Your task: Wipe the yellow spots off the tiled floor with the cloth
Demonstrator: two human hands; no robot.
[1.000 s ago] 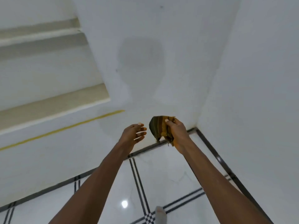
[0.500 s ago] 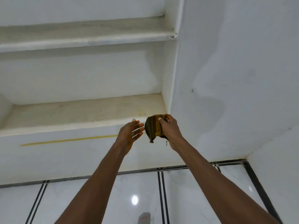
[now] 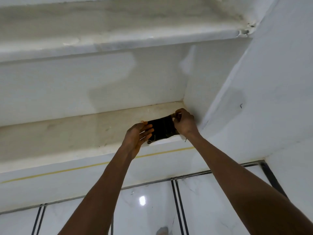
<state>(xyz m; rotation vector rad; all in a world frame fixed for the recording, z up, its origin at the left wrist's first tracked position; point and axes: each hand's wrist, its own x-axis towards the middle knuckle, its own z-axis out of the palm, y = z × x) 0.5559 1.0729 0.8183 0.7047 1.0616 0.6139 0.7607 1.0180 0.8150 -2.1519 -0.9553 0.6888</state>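
A dark brown cloth (image 3: 161, 128) with loose threads is stretched between both hands, held out over the right end of a low white ledge. My right hand (image 3: 184, 123) pinches its upper right corner. My left hand (image 3: 138, 135) touches the cloth's left edge, thumb on top and fingers partly spread beneath. The glossy white tiled floor (image 3: 152, 217) with thin black lines lies below my arms. No yellow spots show on it in this view.
The low ledge (image 3: 67, 133) runs leftward, with a second shelf (image 3: 118, 41) above it. A thin yellow line (image 3: 67, 170) runs along the ledge's front face. A white wall (image 3: 271, 99) stands at the right, meeting the floor at a black border (image 3: 271, 175).
The view swung left and closer to the ledges. Both hands reached forward over the lower ledge. The bunched cloth is now spread between them, and my left hand has come onto it.
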